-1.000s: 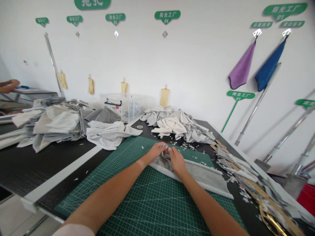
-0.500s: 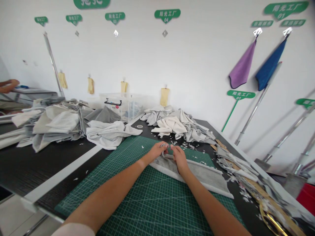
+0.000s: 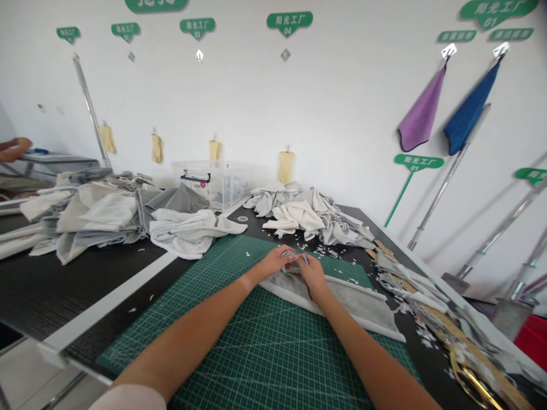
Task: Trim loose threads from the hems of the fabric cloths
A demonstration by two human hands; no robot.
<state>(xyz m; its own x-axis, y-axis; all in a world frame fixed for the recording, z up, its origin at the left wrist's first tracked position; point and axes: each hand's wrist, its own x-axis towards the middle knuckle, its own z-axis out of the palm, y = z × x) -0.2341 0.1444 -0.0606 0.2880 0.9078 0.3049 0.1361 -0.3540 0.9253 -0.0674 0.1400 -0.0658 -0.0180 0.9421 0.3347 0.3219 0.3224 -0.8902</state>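
Observation:
A long grey cloth strip with a white edge [image 3: 354,302] lies across the green cutting mat [image 3: 239,341]. Both of my hands meet at its far left end. My left hand [image 3: 276,263] pinches that end, fingers curled round the fabric. My right hand [image 3: 313,274] rests on the strip right beside it, its fingertips closed on the same folded end. The cloth is bunched up between the two sets of fingers, so the fold itself is mostly hidden.
Piles of grey and white cloth [image 3: 102,213] lie at the left and far middle [image 3: 311,219]. A clear plastic box [image 3: 213,182] stands behind them. Trimmed strips and scraps [image 3: 410,282] line the right edge, with gold scissors [image 3: 470,378]. Another person's arm [image 3: 15,149] shows far left.
My hands have shifted slightly away along the strip's end and drawn closer together; the cloth end is more bunched between the fingers.

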